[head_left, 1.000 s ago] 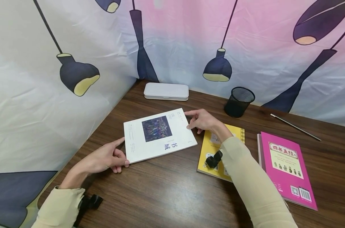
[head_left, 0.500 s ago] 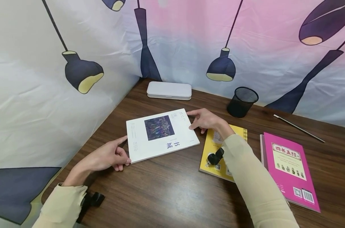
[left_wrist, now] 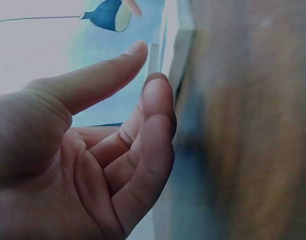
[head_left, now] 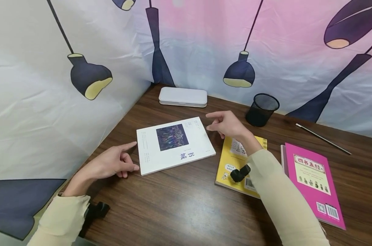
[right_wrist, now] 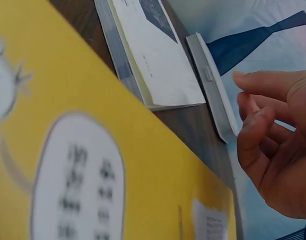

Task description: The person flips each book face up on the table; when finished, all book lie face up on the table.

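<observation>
The white book (head_left: 176, 146) lies flat on the brown table (head_left: 167, 201), right between the person's two hands. It has a dark picture (head_left: 172, 137) on its front. The left hand (head_left: 112, 162) is low, just beside the left end of the book. Its pointing finger is straight, its thumb sticks out with a wide gap between them, and the other fingers are bent in. It grips nothing. The tips are so near the edge that I can't tell if they touch it.

The right hand (head_left: 227, 123) is by the other end, near the far corner of the book and a little apart from it. Its pointing finger is stretched out straight, the thumb is held apart from it, and the other fingers are loosely bent. It is empty too. The right arm goes across the yellow book (head_left: 235, 159), and I can't tell if it rests on it.

The pink book (head_left: 315, 184) lies further right. Behind it is a thin stick (head_left: 323, 138). A black cup (head_left: 261, 111) stands past the right hand, and a white case (head_left: 183, 97) sits near the cloth (head_left: 192, 44) with lamps on it.
</observation>
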Action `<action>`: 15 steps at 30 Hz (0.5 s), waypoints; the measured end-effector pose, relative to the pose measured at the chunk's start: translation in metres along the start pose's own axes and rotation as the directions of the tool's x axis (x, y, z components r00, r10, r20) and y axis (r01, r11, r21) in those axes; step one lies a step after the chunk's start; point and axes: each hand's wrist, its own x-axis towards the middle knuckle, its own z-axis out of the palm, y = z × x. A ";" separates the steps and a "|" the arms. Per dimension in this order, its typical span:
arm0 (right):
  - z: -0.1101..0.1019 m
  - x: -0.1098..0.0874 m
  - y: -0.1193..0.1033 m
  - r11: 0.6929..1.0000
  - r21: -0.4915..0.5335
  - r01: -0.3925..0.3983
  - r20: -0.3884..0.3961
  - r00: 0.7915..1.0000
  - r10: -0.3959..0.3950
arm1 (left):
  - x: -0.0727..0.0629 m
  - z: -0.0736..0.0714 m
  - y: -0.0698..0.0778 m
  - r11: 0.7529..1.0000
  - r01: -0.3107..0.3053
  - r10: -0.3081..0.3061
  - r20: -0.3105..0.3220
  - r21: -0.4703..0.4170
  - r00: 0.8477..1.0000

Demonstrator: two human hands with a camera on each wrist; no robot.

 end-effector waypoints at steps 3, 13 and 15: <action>-0.005 -0.010 0.002 0.999 0.036 0.013 -0.020 1.000 -0.012 | 0.001 -0.007 0.005 0.998 -0.042 0.044 -0.055 0.036 0.998; -0.003 -0.046 0.020 0.997 0.040 -0.067 -0.096 0.993 0.070 | 0.018 -0.026 0.009 0.993 -0.088 0.097 -0.126 0.075 0.987; 0.001 -0.052 0.020 0.997 -0.014 -0.081 -0.122 0.989 0.079 | 0.022 -0.028 0.007 0.994 -0.084 0.093 -0.126 0.071 0.988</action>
